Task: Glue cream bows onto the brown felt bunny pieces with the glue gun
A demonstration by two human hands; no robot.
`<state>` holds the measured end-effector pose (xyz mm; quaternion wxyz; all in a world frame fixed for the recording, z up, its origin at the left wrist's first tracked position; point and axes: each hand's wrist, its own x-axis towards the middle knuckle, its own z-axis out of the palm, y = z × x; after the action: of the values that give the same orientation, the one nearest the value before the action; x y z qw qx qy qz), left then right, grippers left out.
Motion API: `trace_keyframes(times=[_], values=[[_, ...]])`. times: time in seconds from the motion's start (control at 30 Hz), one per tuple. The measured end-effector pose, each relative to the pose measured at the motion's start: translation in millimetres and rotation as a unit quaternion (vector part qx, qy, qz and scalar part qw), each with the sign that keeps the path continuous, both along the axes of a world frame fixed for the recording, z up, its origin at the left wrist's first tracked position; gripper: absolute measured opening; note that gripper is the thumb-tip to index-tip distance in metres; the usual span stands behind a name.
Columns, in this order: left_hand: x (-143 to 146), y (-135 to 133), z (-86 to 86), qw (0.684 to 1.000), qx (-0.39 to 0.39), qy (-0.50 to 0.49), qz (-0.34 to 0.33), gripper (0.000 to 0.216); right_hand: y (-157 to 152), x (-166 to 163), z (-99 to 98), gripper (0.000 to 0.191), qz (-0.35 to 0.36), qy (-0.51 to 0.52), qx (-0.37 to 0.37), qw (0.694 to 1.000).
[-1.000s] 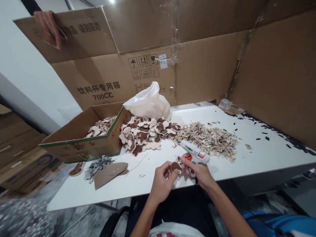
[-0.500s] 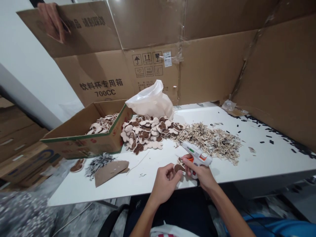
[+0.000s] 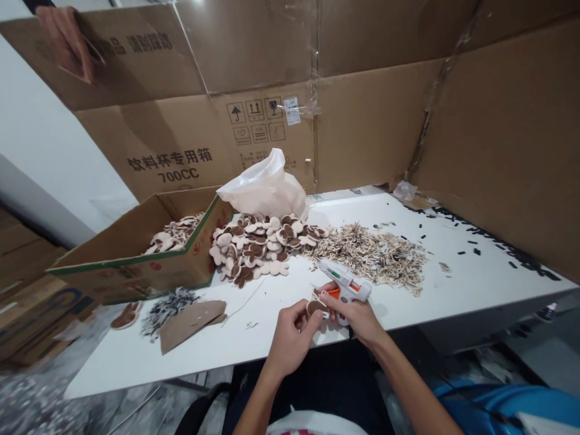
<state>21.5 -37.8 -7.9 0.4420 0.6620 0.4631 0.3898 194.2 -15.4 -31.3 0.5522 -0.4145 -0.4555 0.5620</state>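
- Beyond the grip stands a tall brown corrugated cardboard wall (image 3: 371, 121). It is printed in black with "饮料杯专用箱" over "700CC".
- To the right of that print is a block of handling symbols (an umbrella and up-arrows among them). Beside it is a small white label, too small to read.
- More characters run along the upper flap, too blurred to read in full. Another person's hand (image 3: 63, 39) grips that flap, far up and left of the grip.
- The left hand (image 3: 290, 335) comes up from the lower centre with its fingers curled. Thumb and fingertips pinch a small flat brown-and-cream cut-out piece (image 3: 317, 306), held just above the near edge of the white table (image 3: 453, 302).
- The right hand (image 3: 357, 314) is clenched round the handle of a white hot-glue gun with an orange trigger (image 3: 347, 281). The gun's nozzle points left at the cut-out piece. Whether the tip touches it cannot be told.
- The two hands meet at the piece, knuckles close together, with the forearms angling in from below.
- Just behind the grip and to its left lies a heap of cream and brown flat shapes (image 3: 258, 248). Behind that heap is a crumpled white plastic bag (image 3: 265, 187).
- Behind the grip and to its right spreads a pile of thin pale slivers (image 3: 376, 257).
- Further left of the heap is an open cardboard box with a green rim (image 3: 131, 266), holding more of the shapes.
- Left of the grip on the table lie a torn scrap of brown cardboard (image 3: 190, 317) and a clump of grey shreds (image 3: 170, 302).
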Motion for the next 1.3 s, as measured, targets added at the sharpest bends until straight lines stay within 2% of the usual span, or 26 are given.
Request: trace_keyframes(times=[0.27,0.6,1.0,1.23,1.3], values=[[1.4,-2.4,3.1,1.000,-0.001,-0.013,0.008,0.041,-0.8,0.7,-1.1,0.036,0.018,-0.007,0.004,1.000],[1.2,-1.4,3.3,0.999,-0.001,-0.013,-0.032,0.036,-0.2,0.8,-2.9,0.037,0.019,-0.012,0.003,1.000],[0.6,0.6,-0.8,0.999,-0.018,-0.014,-0.044,0.033,1.3,2.6,-7.9,0.036,0.029,-0.017,0.013,0.999],[0.3,-1.2,2.3,1.000,0.001,-0.021,-0.019,0.037,-0.7,1.3,-0.6,0.035,0.018,-0.009,0.005,1.000],[-1.3,-1.4,0.3,0.999,0.002,-0.046,-0.010,0.030,-1.6,0.6,1.2,0.035,0.011,0.002,0.003,1.000]])
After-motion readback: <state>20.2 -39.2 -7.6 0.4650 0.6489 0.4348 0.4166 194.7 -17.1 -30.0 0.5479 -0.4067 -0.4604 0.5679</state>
